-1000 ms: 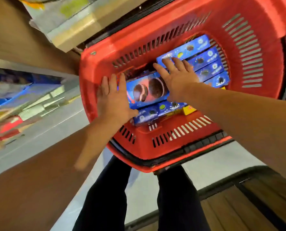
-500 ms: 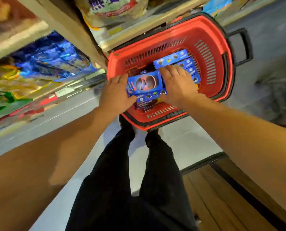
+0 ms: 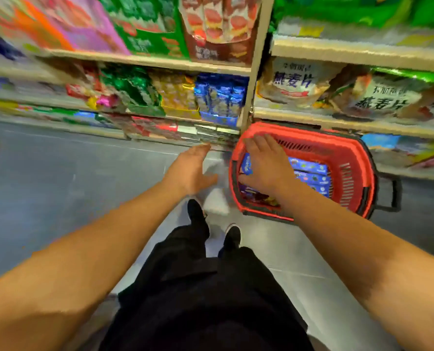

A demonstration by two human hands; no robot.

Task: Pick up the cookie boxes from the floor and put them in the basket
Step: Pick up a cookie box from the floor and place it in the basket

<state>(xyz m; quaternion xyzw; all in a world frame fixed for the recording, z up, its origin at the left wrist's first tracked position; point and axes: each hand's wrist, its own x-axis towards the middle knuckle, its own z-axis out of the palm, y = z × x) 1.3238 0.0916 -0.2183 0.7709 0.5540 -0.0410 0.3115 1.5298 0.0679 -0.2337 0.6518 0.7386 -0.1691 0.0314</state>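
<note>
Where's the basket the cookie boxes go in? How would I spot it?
Look down at the grey floor below the snack shelves. The basket sits there, under the right hand. It is the only bright red thing with slotted walls, and blue cookie boxes lie inside.

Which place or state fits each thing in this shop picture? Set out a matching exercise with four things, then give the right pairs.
Things:
1. left hand
2. right hand
3. cookie boxes
4. basket

Places or states:
A. lying inside the basket
B. open, above the bare floor
C. red, standing on the floor by the shelves
D. spread over the boxes

Pairs: 1-B, 2-D, 3-A, 4-C
</note>
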